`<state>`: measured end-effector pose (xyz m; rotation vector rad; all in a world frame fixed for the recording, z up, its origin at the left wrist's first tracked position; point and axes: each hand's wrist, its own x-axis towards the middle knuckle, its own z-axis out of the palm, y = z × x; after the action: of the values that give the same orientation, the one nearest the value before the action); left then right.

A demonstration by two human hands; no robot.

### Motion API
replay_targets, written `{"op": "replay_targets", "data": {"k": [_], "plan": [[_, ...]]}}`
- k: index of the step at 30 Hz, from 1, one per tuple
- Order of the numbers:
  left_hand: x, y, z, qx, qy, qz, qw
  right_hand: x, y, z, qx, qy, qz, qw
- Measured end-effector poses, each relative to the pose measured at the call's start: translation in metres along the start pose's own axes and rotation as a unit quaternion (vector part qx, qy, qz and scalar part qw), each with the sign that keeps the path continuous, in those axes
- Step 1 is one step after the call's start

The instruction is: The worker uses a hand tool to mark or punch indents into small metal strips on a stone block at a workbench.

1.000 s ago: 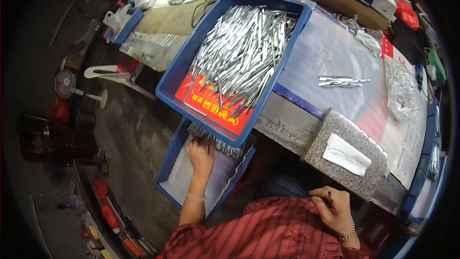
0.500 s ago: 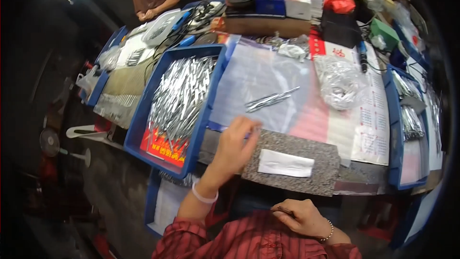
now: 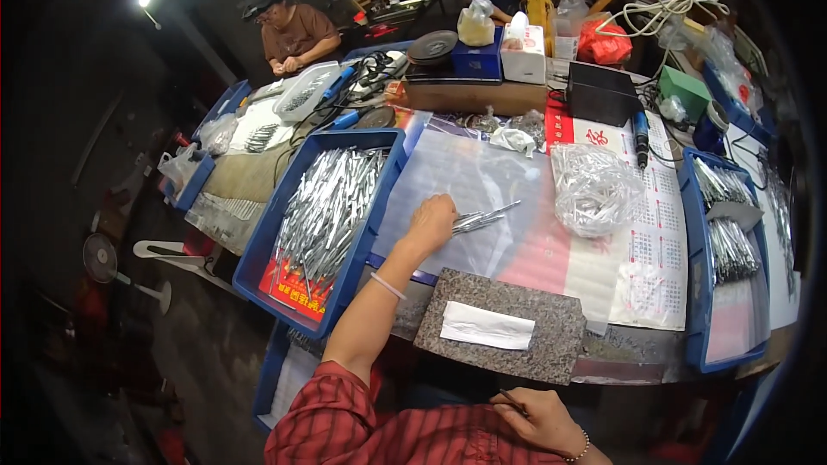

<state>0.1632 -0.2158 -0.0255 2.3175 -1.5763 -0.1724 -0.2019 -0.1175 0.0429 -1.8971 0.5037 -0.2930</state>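
My left hand [image 3: 433, 220] reaches over the plastic-covered worktop with its fingers curled at the near-left end of a small bunch of thin metal rods [image 3: 484, 218]. Its fingertips are partly hidden. Low in the view, close to my body, my right hand [image 3: 544, 422] is closed round a dark thin tool [image 3: 514, 402]; most of that tool lies out of sight in the palm. Beside my left arm stands a blue bin [image 3: 346, 293] heaped with shiny metal rods [image 3: 332, 207]. A granite slab [image 3: 551, 340] at the near table edge carries a folded white paper [image 3: 488, 325].
A clear bag [image 3: 596, 194] lies right of the bunch. Another blue bin [image 3: 696, 293] with bundled rods stands far right. Behind are a black box [image 3: 600, 95], a blue-handled tool [image 3: 641, 139] and a tissue box [image 3: 523, 56]. A person [image 3: 301, 34] sits at the far left.
My left hand has moved forward from above the slab's left edge to the bunch of metal rods. My right hand stays low, still round the dark tool. The whole view has tilted upward.
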Motion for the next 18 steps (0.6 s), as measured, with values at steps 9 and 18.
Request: {"op": "replay_targets", "data": {"k": [9,18], "plan": [[-0.021,0.003,-0.016,-0.087,0.148,0.060,0.983,0.011,-0.004,0.003,0.020,0.000,-0.005,1.000],[-0.003,0.008,0.004,0.137,0.062,0.147,0.978,0.011,0.003,0.026,0.002,-0.009,-0.092,0.996]]}}
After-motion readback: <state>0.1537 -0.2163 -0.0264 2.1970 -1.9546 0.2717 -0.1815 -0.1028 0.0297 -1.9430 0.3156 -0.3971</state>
